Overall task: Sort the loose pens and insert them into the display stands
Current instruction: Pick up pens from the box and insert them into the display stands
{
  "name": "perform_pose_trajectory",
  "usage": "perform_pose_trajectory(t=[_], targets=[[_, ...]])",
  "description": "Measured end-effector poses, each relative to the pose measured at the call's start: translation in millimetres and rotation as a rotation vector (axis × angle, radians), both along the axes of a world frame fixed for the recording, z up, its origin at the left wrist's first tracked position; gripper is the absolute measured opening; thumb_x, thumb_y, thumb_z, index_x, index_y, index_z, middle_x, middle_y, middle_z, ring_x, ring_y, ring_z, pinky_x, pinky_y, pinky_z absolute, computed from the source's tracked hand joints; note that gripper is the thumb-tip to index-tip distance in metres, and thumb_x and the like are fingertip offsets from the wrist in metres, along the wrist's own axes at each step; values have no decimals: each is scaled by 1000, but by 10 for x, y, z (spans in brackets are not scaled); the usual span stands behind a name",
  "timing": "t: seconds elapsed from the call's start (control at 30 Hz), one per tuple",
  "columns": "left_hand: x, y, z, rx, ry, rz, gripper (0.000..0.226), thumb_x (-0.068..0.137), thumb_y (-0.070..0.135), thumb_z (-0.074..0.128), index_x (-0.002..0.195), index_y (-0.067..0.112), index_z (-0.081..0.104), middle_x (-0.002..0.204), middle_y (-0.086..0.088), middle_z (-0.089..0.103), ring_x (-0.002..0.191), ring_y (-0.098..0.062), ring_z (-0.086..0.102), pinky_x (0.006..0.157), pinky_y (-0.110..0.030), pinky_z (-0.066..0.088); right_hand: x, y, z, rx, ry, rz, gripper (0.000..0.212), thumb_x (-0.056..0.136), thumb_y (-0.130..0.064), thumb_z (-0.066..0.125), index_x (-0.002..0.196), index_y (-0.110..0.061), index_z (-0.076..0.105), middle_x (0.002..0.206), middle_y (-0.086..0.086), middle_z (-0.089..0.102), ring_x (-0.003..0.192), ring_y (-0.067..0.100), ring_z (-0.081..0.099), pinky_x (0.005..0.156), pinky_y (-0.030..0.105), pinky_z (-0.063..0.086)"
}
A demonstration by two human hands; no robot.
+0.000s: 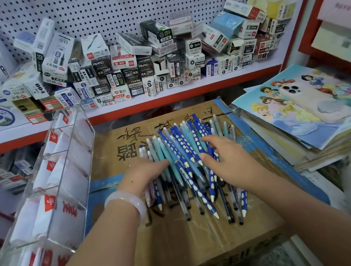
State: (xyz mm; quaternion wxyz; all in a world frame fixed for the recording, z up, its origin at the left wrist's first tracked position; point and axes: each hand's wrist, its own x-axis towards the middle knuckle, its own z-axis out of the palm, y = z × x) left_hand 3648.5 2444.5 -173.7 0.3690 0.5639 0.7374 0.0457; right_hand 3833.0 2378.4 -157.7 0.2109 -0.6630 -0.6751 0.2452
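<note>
Bare forearms reach in from six o'clock, the left one wearing a pale translucent bangle (127, 202) at the wrist. Both hands lie on a heap of loose pens (189, 161) at the centre of a brown cardboard box (198, 243) that serves as the worktop. The left hand (144, 173) presses its fingers into the nine o'clock edge of the heap; the right hand (225, 156) rests palm down on the three o'clock side, fingers spread over the barrels. The hands are apart, flat on the pens and gathering or raking them; neither is closed round a single pen as far as I can see.

The heap mixes dark blue pens with white spots, plain pale teal and light blue ones, and clear-barrelled pens with dark tips towards six o'clock. All lie roughly parallel, pointing from twelve to six, but the kinds are still jumbled together.

At nine o'clock, just beside the box, stands a clear acrylic tiered display stand (47, 195) with white and red card inserts in its compartments. No pen shows in any compartment I can make out.

My reading: the task is at its very start. Sorting by kind is not yet done and nothing has been inserted, so nearly all remains.

At two o'clock a stack of cartoon princess picture books (288, 113) carries a pale cased phone (314, 103); at twelve a red-edged shelf (164, 102) holds stacked pen refill boxes (134, 65)
</note>
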Motion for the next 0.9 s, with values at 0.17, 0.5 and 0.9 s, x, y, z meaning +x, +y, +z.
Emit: perform_pose_trajectory(t=[0.17, 0.5, 0.9], targets=[[12, 69, -47, 11, 22, 66, 32, 86, 41, 60, 89, 10, 50, 73, -4, 54, 61, -15, 53, 53, -24, 44, 64, -6, 10, 3, 0, -9, 48, 96, -41, 42, 141, -29, 32, 143, -2, 40, 105, 18, 58, 91, 33, 43], [-24, 36, -178, 79, -274, 347, 40, 80, 18, 70, 112, 2, 54, 96, -15, 61, 88, -30, 62, 82, -39, 53, 123, -50, 38, -11, 14, 5, 47, 97, -38, 43, 142, -26, 33, 146, -2, 37, 122, 16, 48, 102, 37, 40], [-392, -261, 60, 81, -798, 501, 6, 87, -3, 56, 82, -5, 53, 56, -14, 60, 37, -15, 57, 40, -21, 50, 137, -269, 133, -12, 19, -6, 44, 97, -34, 43, 139, -23, 37, 139, 3, 44, 108, 20, 57, 91, 34, 46]])
